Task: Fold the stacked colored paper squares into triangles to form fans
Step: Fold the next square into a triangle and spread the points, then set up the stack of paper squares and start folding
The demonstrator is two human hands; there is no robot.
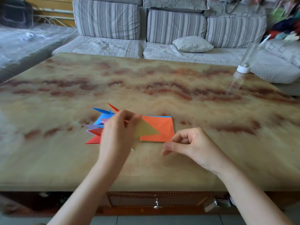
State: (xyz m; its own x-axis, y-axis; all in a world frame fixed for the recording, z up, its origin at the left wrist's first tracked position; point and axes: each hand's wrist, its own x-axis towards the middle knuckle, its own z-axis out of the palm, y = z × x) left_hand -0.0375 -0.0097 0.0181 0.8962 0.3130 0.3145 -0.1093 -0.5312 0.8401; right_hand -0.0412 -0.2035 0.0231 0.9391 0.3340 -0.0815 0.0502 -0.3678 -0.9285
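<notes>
Stack [164,127]: on table [146,78], near middle.
Triangles [97,127]: stack's 9 o'clock, just beside.
Bottle [242,69]: table's far edge, stack's 2 o'clock, well apart.
Sofa [113,46]: behind table, 12 o'clock.
Pillow [193,44]: on sofa.

L hand [119,127] & R hand [190,143] bare, forearms [90,184] bare too
</notes>
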